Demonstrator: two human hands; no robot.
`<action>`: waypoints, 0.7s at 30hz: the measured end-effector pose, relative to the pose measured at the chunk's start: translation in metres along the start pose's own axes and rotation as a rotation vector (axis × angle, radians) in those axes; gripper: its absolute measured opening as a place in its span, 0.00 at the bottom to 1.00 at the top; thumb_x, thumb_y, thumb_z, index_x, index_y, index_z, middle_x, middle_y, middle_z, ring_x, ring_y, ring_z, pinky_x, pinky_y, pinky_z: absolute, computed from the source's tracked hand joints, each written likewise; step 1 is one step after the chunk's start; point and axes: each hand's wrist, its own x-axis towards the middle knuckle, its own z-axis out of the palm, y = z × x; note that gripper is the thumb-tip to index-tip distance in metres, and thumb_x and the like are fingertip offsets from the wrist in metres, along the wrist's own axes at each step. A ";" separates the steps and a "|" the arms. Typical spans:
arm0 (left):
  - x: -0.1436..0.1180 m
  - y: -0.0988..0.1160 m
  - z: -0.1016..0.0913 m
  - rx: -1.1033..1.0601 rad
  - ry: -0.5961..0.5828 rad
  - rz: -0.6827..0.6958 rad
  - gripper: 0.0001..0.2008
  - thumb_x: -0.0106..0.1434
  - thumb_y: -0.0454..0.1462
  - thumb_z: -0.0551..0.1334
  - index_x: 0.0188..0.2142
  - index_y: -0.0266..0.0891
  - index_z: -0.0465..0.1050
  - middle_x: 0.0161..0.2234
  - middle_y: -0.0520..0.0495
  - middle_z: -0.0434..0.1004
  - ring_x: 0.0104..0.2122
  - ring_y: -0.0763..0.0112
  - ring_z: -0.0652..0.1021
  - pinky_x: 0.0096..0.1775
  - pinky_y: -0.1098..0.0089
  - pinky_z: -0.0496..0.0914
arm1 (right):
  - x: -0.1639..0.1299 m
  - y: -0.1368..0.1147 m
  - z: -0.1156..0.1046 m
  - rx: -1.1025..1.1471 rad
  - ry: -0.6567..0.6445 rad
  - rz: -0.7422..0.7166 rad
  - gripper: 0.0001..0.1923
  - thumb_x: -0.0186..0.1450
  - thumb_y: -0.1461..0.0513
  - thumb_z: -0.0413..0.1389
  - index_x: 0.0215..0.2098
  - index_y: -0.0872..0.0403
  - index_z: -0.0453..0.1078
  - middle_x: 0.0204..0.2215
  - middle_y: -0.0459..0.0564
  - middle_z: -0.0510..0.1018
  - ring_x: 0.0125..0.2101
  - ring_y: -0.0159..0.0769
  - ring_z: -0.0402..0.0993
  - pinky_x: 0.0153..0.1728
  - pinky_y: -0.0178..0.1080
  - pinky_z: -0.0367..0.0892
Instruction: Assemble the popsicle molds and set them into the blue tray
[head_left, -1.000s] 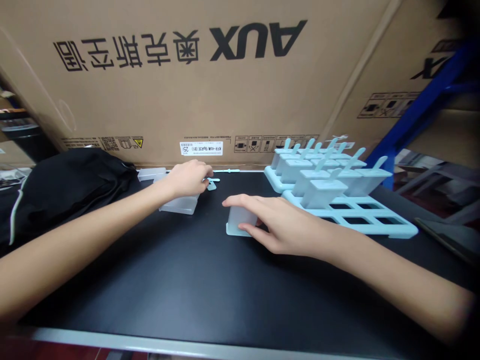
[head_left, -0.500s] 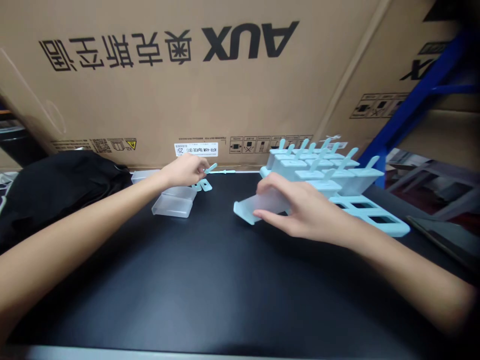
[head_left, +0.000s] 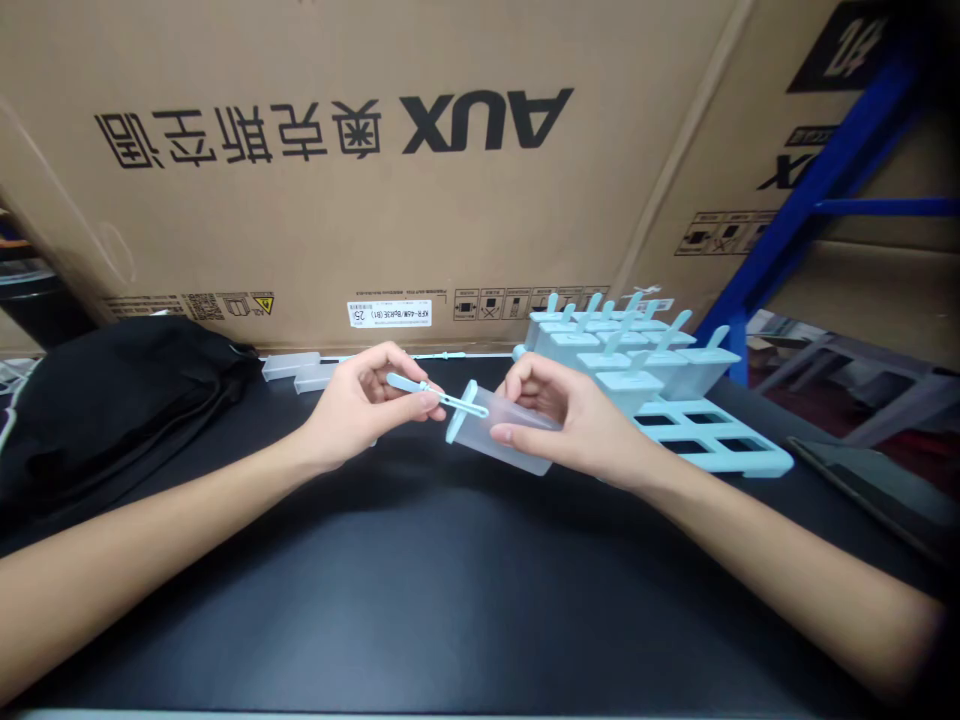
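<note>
1. Right of frame: rack; right forearm drift could bump it.
2. Centre: tilted mould, clamped in right hand's grip; overtight squeezing could flex it.
3. Left of mould: stick, pinched in left hand's grip; loose pinching could drop it.

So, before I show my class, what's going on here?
A person's left hand holds a light blue stick, while the right hand grips a tilted translucent mould, its light blue cap facing left. The stick's end overlaps the cap in view; whether they touch is unclear. To the right, other moulds with sticks poking up stand in light blue racks on the black table.
</note>
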 end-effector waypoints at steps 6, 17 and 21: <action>0.014 0.015 -0.009 0.109 0.067 0.051 0.14 0.54 0.38 0.73 0.33 0.36 0.69 0.29 0.50 0.80 0.28 0.68 0.83 0.33 0.71 0.78 | 0.001 0.006 -0.010 0.045 0.087 -0.056 0.19 0.57 0.57 0.65 0.34 0.51 0.58 0.34 0.46 0.71 0.33 0.31 0.69 0.33 0.35 0.68; 0.000 0.009 0.014 0.133 -0.160 -0.042 0.09 0.60 0.39 0.68 0.39 0.36 0.78 0.38 0.44 0.80 0.29 0.74 0.78 0.29 0.74 0.74 | -0.001 0.005 0.005 0.201 -0.107 0.067 0.21 0.57 0.62 0.64 0.40 0.50 0.56 0.36 0.45 0.71 0.37 0.31 0.73 0.35 0.35 0.72; -0.003 0.000 0.019 0.030 -0.145 0.011 0.16 0.59 0.37 0.69 0.46 0.40 0.72 0.48 0.44 0.73 0.34 0.74 0.75 0.34 0.73 0.74 | -0.004 0.009 0.011 0.223 -0.177 0.057 0.20 0.61 0.60 0.62 0.46 0.48 0.57 0.40 0.47 0.70 0.41 0.33 0.72 0.35 0.36 0.74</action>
